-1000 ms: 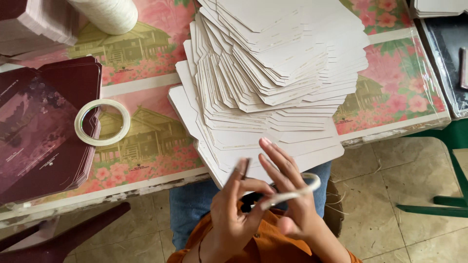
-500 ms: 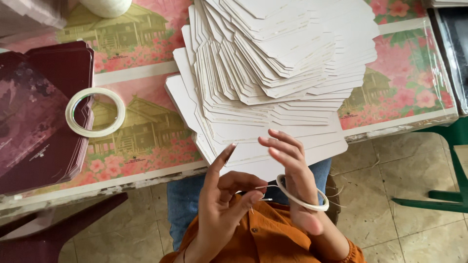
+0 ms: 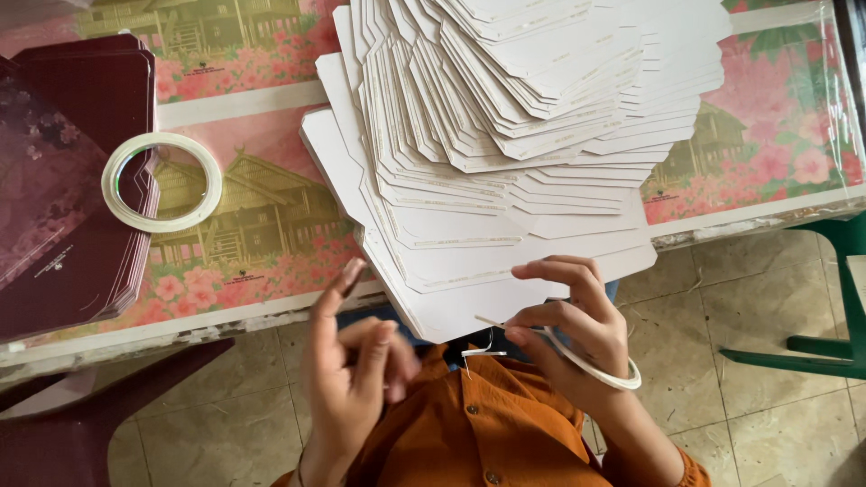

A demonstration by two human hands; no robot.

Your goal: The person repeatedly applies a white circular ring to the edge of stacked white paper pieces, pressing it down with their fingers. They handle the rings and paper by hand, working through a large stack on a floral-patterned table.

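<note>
My right hand (image 3: 577, 316) is below the table edge, over my orange shirt. It grips a thin white tape roll (image 3: 600, 368), whose ring hangs around the fingers. A loose tape end (image 3: 492, 323) sticks out to the left from its fingertips. My left hand (image 3: 354, 361) is to the left, blurred, with the index finger raised and the other fingers bent. Nothing shows in it, and it is apart from the tape. Just above both hands, a fanned stack of white flat card blanks (image 3: 505, 153) overhangs the table edge.
A second tape roll (image 3: 162, 182) lies on the floral table cover (image 3: 262, 234), partly on a stack of maroon cards (image 3: 63, 189) at the left. A dark maroon seat (image 3: 81, 424) is at the lower left, and a green chair leg (image 3: 825, 347) at the right on the tiled floor.
My left hand has let go of the tape end and drawn away to the left. The right hand keeps the roll, which has slid lower around its fingers.
</note>
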